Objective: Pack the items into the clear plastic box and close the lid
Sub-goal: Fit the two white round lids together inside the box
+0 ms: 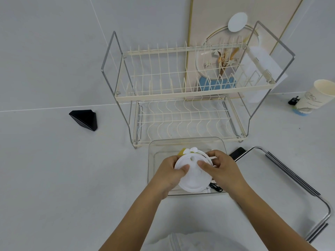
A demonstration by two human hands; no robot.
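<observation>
White counter: both hands (170,173) (223,171) grip white lid (194,178) over clear box (151,160).

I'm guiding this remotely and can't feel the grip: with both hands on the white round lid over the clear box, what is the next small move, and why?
Probably lower the white lid straight down into the clear plastic box and let go. The left hand and right hand both pinch it right above the open box, where a yellow item and a black cord already lie, so only the drop remains.

A white wall (45,42) meets a white table (54,169). A rack (181,95) stands by a board (208,19).
</observation>
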